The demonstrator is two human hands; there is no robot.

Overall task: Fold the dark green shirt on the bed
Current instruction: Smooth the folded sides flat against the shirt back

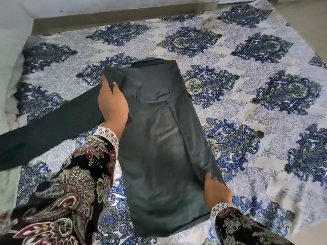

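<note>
The dark green shirt [159, 135] runs lengthwise between the hands: left hand [113, 101] pinches its far shoulder fold, right hand [216, 189] pinches the near hem edge

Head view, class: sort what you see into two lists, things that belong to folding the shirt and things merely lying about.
Belongs to the job:
shirt
left hand, gripping the shirt's shoulder
right hand, pinching the shirt's side edge
bed

Just there:
wall
floor
</note>
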